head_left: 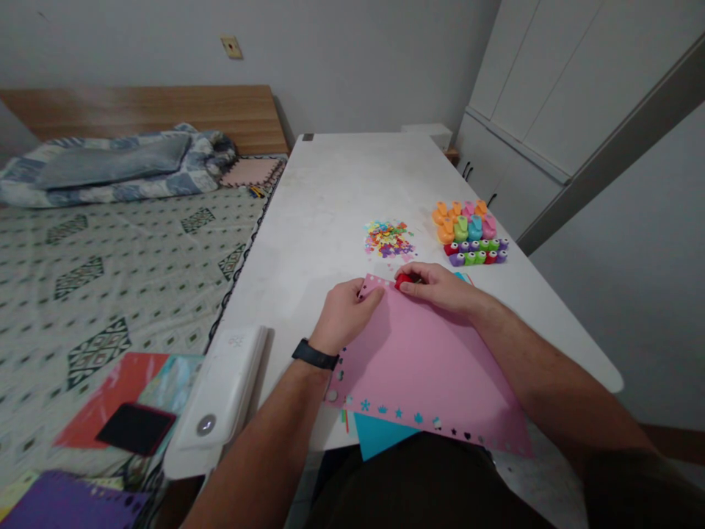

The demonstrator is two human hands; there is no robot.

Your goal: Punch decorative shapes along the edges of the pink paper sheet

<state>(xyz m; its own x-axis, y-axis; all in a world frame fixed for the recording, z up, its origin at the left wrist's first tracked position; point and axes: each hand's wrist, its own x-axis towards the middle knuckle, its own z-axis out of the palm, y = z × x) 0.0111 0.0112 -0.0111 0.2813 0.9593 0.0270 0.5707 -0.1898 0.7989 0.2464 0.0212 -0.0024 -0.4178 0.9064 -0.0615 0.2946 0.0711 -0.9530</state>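
Pinching pink sheet (pixel 429 353) over counter (pixel 330 191) with left fingers (pixel 375 298) and red punch (pixel 402 280) at far edge with right fingers (pixel 417 291), holed along near and left edges, partly along far, as far as visible.

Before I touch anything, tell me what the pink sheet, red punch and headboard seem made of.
Pink sheet: matte paper or thin card, flat with cleanly cut holes along its edges.
Red punch: probably plastic, from its bright, even colour; finish unclear.
Headboard: smooth wood or wood-look laminate, with streaky brown grain.
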